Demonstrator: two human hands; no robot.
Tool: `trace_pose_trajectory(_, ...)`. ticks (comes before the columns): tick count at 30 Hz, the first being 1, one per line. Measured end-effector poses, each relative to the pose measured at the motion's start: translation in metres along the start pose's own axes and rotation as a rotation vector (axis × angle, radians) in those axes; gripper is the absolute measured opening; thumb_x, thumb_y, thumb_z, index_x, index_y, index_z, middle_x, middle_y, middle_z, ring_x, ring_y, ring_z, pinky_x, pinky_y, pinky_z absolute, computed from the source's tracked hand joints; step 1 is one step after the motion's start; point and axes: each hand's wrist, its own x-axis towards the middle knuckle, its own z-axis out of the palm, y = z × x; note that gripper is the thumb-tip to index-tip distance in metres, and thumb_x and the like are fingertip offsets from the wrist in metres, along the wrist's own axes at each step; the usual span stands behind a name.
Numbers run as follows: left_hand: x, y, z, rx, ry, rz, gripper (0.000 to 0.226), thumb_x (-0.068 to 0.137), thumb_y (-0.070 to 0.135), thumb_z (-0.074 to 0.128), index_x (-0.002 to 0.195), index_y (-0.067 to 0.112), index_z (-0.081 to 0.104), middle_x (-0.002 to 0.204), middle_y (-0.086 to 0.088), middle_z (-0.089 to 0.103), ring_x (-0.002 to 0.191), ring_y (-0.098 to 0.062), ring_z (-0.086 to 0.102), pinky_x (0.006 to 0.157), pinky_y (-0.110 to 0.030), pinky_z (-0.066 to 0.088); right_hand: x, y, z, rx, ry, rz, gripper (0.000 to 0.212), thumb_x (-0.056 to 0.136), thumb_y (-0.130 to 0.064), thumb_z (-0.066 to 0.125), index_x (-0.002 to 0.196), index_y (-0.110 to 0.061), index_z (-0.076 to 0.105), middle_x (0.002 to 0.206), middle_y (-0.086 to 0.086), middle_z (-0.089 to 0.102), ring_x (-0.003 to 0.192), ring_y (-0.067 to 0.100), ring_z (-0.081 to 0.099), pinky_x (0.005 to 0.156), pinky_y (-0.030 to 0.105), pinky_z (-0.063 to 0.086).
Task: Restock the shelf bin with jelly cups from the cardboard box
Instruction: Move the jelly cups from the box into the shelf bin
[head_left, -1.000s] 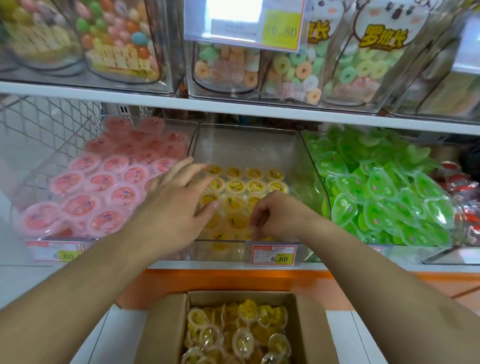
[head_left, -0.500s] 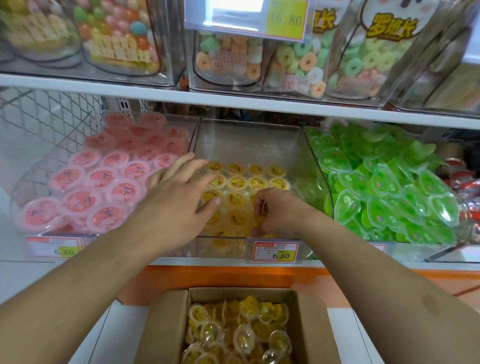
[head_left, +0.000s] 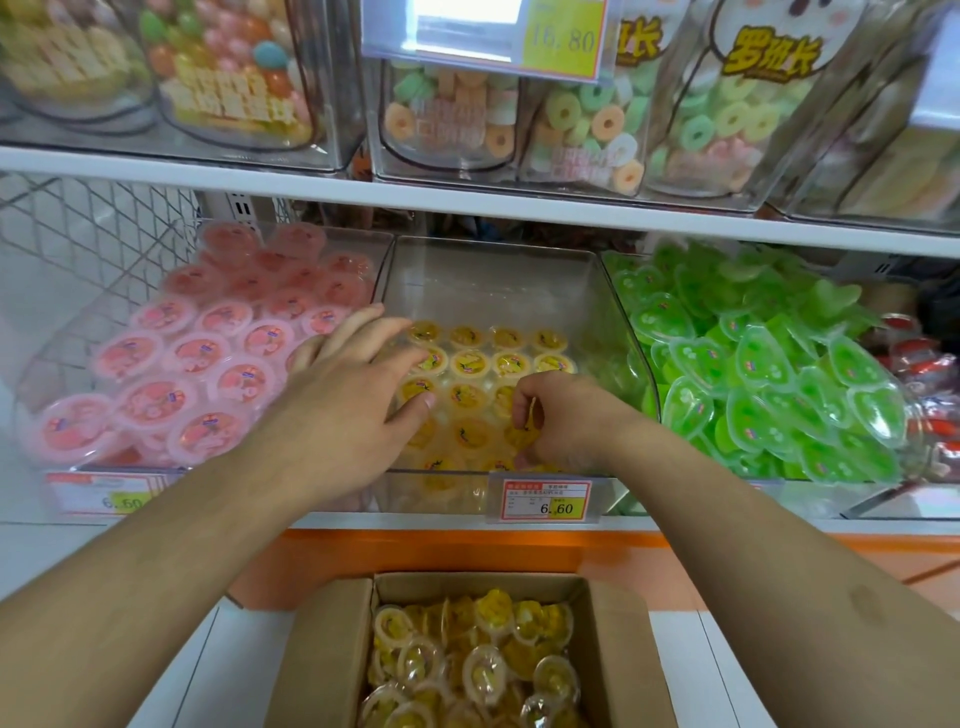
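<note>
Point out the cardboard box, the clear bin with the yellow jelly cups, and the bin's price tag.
Brown cardboard box (head_left: 332, 660), head view, left flap.
Clear plastic shelf bin of yellow jelly cups (head_left: 493, 286), head view, bare back wall.
Red-bordered 6.60 price tag (head_left: 546, 500), head view, centre of label.

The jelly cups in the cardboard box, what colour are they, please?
Yellow jelly cups, clear in the head view.

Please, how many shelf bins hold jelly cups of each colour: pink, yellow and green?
Pink jelly cups: 1 bin
Yellow jelly cups: 1 bin
Green jelly cups: 1 bin
Total: 3 bins
</note>
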Motion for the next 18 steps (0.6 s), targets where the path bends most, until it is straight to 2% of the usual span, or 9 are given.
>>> trace_pose_trajectory(3,0.0001,-0.0004,-0.0004,0.004,-0.007,-0.004,0.052,0.102,0.058,0.043,0.149,0.035,0.048,0.167,0.015,0.022,0.157,-0.009,0.000,0.123,-0.048,0.012,0.0005,0.0019,-0.0026,0.015,-0.002,0.003,0.040,0.072,-0.020,0.096,0.099,-0.023,0.067,0.094,-0.006,0.060,0.082,0.011,0.058,0.068,0.026,0.048)
trace_pose_trajectory(8,0.0004,-0.0002,-0.0019,0.004,-0.009,-0.006,0.053,0.102,0.059,0.042,0.149,0.036,0.047,0.167,0.015,0.023,0.157,-0.009,0.001,0.123,-0.047,0.012,-0.0011,0.0042,-0.0025,-0.078,-0.032,-0.038,0.038,0.076,-0.008,0.083,0.101,-0.028,0.064,0.101,-0.007,0.060,0.092,0.016,0.060,0.071,0.026,0.051)
trace_pose_trajectory(11,-0.0005,0.0010,-0.0031,0.003,-0.016,-0.007,0.053,0.102,0.059,0.041,0.149,0.035,0.047,0.167,0.015,0.023,0.157,-0.009,0.001,0.123,-0.047,0.011,-0.0008,0.0040,-0.0018,-0.089,-0.001,-0.055,0.038,0.072,-0.011,0.087,0.097,-0.027,0.063,0.095,-0.008,0.057,0.088,0.016,0.056,0.068,0.028,0.049)
trace_pose_trajectory(14,-0.0015,0.0014,-0.0046,0.000,-0.019,-0.014,0.053,0.102,0.059,0.041,0.149,0.036,0.046,0.167,0.016,0.022,0.157,-0.008,0.000,0.123,-0.047,0.010,-0.0027,0.0038,-0.0039,-0.096,-0.004,-0.055,0.039,0.072,-0.014,0.089,0.098,-0.027,0.064,0.096,-0.008,0.057,0.090,0.016,0.057,0.072,0.030,0.052)
trace_pose_trajectory(18,-0.0015,0.0008,-0.0048,-0.008,-0.017,-0.015,0.051,0.102,0.058,0.043,0.148,0.036,0.048,0.167,0.016,0.023,0.157,-0.008,0.001,0.123,-0.046,0.009,-0.0051,0.0030,-0.0064,-0.126,-0.027,-0.048,0.041,0.074,-0.001,0.079,0.102,-0.028,0.065,0.102,-0.008,0.059,0.097,0.018,0.061,0.078,0.032,0.057)
